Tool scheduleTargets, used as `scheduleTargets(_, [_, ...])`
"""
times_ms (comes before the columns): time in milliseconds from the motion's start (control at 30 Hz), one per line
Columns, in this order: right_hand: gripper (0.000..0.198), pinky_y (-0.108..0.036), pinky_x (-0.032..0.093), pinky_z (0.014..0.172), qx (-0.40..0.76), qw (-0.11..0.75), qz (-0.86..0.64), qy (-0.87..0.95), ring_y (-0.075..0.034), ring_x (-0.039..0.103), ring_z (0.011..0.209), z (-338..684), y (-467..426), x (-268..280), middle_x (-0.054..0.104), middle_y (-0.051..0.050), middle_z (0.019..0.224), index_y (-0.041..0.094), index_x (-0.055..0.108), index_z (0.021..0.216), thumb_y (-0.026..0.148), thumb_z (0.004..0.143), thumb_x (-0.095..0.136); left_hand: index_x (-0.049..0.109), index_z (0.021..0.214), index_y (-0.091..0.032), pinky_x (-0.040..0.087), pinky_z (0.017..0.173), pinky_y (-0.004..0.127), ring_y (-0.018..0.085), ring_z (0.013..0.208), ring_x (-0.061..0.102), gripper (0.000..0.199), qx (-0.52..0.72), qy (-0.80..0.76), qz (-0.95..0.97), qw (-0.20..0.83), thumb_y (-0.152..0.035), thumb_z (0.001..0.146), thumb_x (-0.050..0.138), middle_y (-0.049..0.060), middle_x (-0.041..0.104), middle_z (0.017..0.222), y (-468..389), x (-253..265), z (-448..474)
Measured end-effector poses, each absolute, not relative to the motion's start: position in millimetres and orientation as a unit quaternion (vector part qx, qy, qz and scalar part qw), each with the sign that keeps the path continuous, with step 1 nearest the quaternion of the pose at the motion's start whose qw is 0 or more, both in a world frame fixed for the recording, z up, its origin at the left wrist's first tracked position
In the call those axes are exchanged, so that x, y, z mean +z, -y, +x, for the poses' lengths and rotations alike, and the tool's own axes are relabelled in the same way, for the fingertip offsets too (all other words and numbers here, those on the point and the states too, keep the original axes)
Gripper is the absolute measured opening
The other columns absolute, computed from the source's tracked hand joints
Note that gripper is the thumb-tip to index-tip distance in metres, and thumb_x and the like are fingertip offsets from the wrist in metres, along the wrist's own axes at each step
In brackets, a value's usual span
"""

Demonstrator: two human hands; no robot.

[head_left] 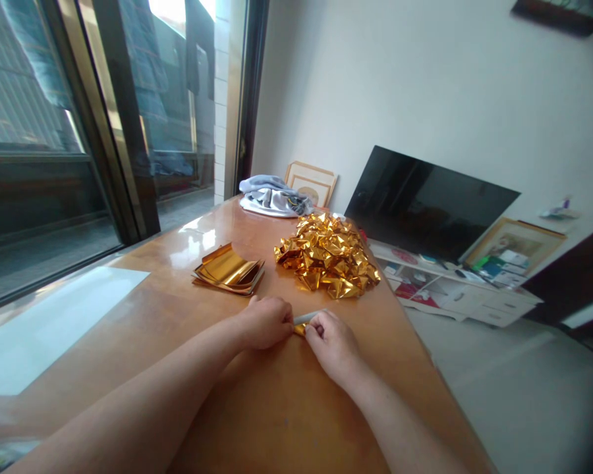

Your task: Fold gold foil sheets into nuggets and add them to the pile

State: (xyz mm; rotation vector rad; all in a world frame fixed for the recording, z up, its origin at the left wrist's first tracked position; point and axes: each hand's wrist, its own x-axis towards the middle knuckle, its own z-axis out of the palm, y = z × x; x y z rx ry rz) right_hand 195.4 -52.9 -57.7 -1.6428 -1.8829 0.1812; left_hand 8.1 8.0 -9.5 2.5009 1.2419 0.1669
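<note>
My left hand (269, 322) and my right hand (330, 337) are close together over the wooden table, both with fingers closed on a small piece of gold foil paper (300, 328). Its pale grey back shows as a narrow strip between them, with a bit of gold below; my fingers hide its ends. Just beyond my left hand lies a stack of flat gold foil sheets (230, 268), the top ones curling up. A heap of folded gold foil pieces (329, 253) rests past my right hand, near the table's right edge.
Folded light-coloured cloth (271, 196) sits at the far end of the wooden table (286, 408), before leaning picture frames (313, 182). Glass sliding doors (93, 131) run along the left. To the right, a television (427, 204) stands on a low white cabinet (467, 299).
</note>
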Motion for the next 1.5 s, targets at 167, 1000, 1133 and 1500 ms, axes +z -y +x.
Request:
scheduleTargets(167, [0.017,-0.026,0.035,0.06,0.058,0.311,-0.623,0.716,-0.016,0.053,0.07,195,52,-56,0.056,0.0,0.074,0.022,0.049,0.07,0.016,0.084,0.055,0.071,0.084,-0.024,0.044,0.082,0.041,0.028,0.096,0.065,0.024,0.068,-0.433,0.887,0.147,-0.036,0.085,0.05,0.009,0.072,0.099,-5,-10,10])
scheduleTargets(1000, [0.015,-0.028,0.036,0.06,0.025,0.284,-0.648,0.706,-0.017,0.055,0.069,189,51,-57,0.058,-0.002,0.076,0.022,0.053,0.072,0.014,0.085,0.053,0.068,0.089,-0.018,0.042,0.084,0.047,0.032,0.096,0.064,0.035,0.042,-0.447,0.89,0.079,-0.038,0.092,0.04,0.016,0.07,0.105,1,-12,18])
scheduleTargets(1133, [0.016,-0.029,0.036,0.062,0.019,0.27,-0.657,0.704,-0.018,0.056,0.072,189,51,-58,0.059,-0.003,0.077,0.022,0.052,0.072,0.014,0.086,0.052,0.067,0.093,-0.017,0.042,0.084,0.048,0.032,0.096,0.063,0.036,0.035,-0.444,0.893,0.063,-0.038,0.093,0.038,0.018,0.069,0.107,2,-13,18])
scheduleTargets(1500, [0.01,-0.028,0.035,0.063,0.058,0.294,-0.661,0.688,-0.018,0.055,0.072,188,54,-55,0.059,-0.001,0.079,0.022,0.05,0.08,0.016,0.085,0.056,0.064,0.09,-0.02,0.04,0.081,0.048,0.031,0.091,0.063,0.029,0.064,-0.452,0.887,0.071,-0.036,0.092,0.041,0.013,0.071,0.098,5,-15,21])
